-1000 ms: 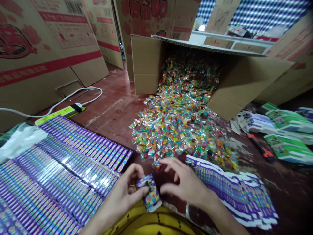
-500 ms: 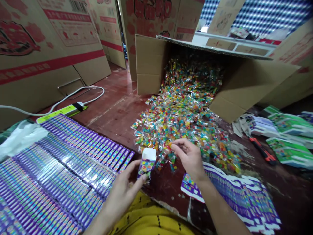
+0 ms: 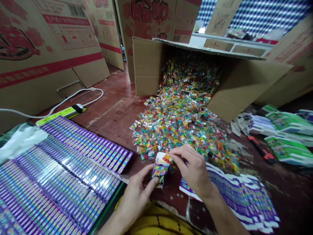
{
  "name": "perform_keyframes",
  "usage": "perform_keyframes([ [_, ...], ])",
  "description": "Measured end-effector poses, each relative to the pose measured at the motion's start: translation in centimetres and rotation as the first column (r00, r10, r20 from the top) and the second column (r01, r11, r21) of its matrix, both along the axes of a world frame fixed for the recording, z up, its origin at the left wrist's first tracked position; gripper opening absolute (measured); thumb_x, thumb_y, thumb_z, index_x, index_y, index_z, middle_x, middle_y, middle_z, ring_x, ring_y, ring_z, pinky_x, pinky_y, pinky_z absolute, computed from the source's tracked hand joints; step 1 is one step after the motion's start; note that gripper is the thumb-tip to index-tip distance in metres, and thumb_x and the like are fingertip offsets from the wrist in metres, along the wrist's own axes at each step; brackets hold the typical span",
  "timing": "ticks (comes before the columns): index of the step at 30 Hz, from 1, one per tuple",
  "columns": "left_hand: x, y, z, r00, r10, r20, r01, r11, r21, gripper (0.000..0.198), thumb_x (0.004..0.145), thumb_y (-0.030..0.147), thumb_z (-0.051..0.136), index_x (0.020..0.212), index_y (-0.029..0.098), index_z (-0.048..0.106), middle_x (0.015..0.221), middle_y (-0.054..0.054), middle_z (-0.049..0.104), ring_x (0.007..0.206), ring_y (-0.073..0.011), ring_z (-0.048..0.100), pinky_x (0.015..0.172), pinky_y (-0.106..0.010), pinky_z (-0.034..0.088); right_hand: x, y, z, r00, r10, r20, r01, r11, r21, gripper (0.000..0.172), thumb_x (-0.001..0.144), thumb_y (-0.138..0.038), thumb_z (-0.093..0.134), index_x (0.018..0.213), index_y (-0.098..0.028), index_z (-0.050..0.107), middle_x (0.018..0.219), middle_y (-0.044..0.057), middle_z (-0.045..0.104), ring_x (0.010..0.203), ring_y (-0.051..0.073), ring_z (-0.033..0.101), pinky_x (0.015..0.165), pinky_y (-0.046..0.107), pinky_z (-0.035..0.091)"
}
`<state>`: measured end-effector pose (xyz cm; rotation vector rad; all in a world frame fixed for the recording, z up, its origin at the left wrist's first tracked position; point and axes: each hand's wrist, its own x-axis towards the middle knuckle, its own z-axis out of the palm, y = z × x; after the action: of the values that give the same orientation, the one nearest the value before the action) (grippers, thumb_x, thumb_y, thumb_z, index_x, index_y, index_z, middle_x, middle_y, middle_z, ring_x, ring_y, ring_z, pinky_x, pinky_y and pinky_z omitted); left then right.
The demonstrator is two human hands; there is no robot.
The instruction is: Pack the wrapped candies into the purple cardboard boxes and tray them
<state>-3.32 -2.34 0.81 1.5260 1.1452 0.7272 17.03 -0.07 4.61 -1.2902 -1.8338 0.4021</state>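
Right hand (image 3: 193, 168) from pile (image 3: 176, 127) to box (image 3: 160, 173), fingertips (image 3: 174, 152) tight on candy packet (image 3: 166, 158)

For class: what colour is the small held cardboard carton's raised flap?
The flap is white; head view.

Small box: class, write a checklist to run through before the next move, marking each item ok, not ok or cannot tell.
1. Box held in the left grip: ok.
2. Box top open, white inside showing: ok.
3. Packet pinched by the right grip at the open top: ok.
4. Packet wholly inside the box: not ok; its coloured pieces show at the opening.
5. Box bottom closed: cannot tell from this view.
6. More packets at hand: ok; a pile lies just ahead.
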Motion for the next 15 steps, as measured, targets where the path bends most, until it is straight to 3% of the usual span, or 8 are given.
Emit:
perform_keyframes([
  [3, 0.4, 0.0, -0.1, 1.000, -0.009, 0.011, 0.008, 1.000, 0.026, 0.033, 0.092, 0.027, 0.058, 0.124, 0.023, 0.061, 0.126, -0.006, 0.067, 0.115, -0.0233, 0.062, 0.099, -0.032, 0.047, -0.2, -0.2, 0.1, 0.998, 0.040, 0.051, -0.039, 0.999, -0.025, 0.012, 0.092, -0.016, 0.061, 0.086, -0.023, 0.069, 0.088, 0.003, 0.067, 0.089, 0.020, 0.059, 0.082, 0.035, 0.047],
  [6, 1.0, -0.2, -0.5, 0.998, 0.013, 0.068, -0.014, 1.000, 0.007, 0.031, 0.091, 0.025, 0.059, 0.122, 0.025, 0.059, 0.121, -0.006, 0.067, 0.108, -0.0223, 0.063, 0.096, -0.033, 0.050, -0.5, -0.5, 0.0, 0.996, 0.069, 0.055, -0.066, 0.996, -0.058, 0.014, 0.094, -0.023, 0.060, 0.086, -0.023, 0.072, 0.114, 0.008, 0.063, 0.111, 0.024, 0.054, 0.096, 0.042, 0.043],
  [9, 1.6, -0.6, -0.9, 0.978, 0.087, 0.191, -0.077, 0.995, -0.062, 0.043, 0.090, 0.025, 0.061, 0.131, 0.029, 0.049, 0.112, -0.004, 0.064, 0.094, -0.0189, 0.065, 0.085, -0.031, 0.054, -0.2, -0.8, 0.0, 0.989, 0.148, -0.018, -0.149, 0.971, -0.187, 0.024, 0.098, -0.030, 0.054, 0.085, -0.023, 0.073, 0.133, 0.008, 0.054, 0.127, 0.026, 0.046, 0.106, 0.043, 0.039],
  [12, 2.0, -1.0, -1.2, 0.958, 0.135, 0.254, -0.120, 0.990, -0.071, 0.053, 0.091, 0.026, 0.061, 0.138, 0.032, 0.040, 0.103, -0.002, 0.060, 0.085, -0.0158, 0.064, 0.078, -0.028, 0.055, 0.4, -1.1, -0.2, 0.978, 0.154, -0.141, -0.188, 0.944, -0.271, 0.021, 0.099, -0.030, 0.052, 0.096, -0.025, 0.072, 0.130, 0.007, 0.058, 0.124, 0.023, 0.051, 0.105, 0.039, 0.042],
  [15, 2.0, -1.1, -1.1, 0.959, 0.129, 0.254, -0.125, 0.992, -0.031, 0.052, 0.093, 0.028, 0.058, 0.140, 0.032, 0.039, 0.105, -0.003, 0.059, 0.086, -0.0161, 0.064, 0.078, -0.029, 0.055, 0.8, -1.8, -1.0, 0.963, 0.005, -0.269, -0.066, 0.974, -0.217, 0.022, 0.096, -0.027, 0.056, 0.116, -0.026, 0.065, 0.121, 0.007, 0.063, 0.112, 0.021, 0.060, 0.096, 0.035, 0.049],
])
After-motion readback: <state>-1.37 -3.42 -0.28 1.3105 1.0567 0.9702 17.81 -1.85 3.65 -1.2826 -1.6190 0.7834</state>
